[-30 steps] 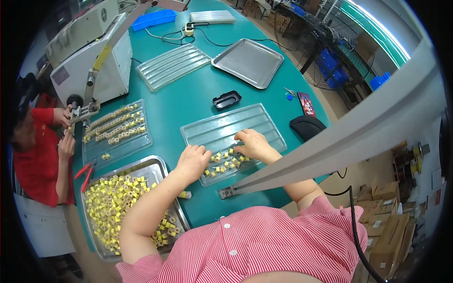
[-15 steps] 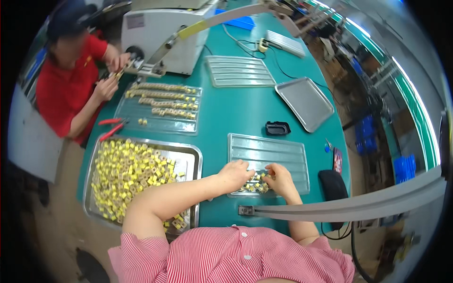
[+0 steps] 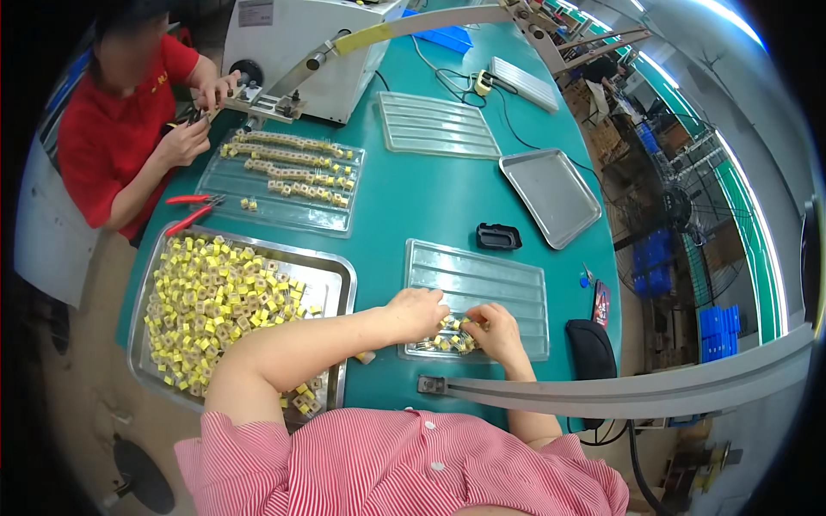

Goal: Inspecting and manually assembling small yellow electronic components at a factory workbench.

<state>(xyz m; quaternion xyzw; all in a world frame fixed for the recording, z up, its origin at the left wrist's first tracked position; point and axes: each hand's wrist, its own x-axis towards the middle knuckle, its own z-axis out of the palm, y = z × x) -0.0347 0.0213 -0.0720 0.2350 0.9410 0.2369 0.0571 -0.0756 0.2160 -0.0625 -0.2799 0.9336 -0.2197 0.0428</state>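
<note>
My left hand (image 3: pixel 416 315) is closed over the near part of a clear ribbed plastic tray (image 3: pixel 482 275); whatever its fingers hold is hidden. Close on its right, my right hand (image 3: pixel 496 334) pinches a small yellow-wrapped component at its fingertips. Between and below the hands lies a small pile of yellow-wrapped components (image 3: pixel 452 342) with thin metal pins, on the tray's near edge. To the left, a metal tray (image 3: pixel 331 297) holds a big heap of the same components (image 3: pixel 215 301), partly covered by my left forearm.
Across the table a person in red (image 3: pixel 129 129) works by a white machine (image 3: pixel 301 60). Rows of components fill another ribbed tray (image 3: pixel 292 219), with red-handled pliers (image 3: pixel 189 211) beside it. A grey arm (image 3: pixel 602 391) crosses near my right forearm. A black box (image 3: pixel 499 236) and an empty metal tray (image 3: pixel 551 198) lie beyond.
The whole view has shifted slightly, so the table things sit a little further left. My hands stay over the small pile, with fingers slightly moved.
</note>
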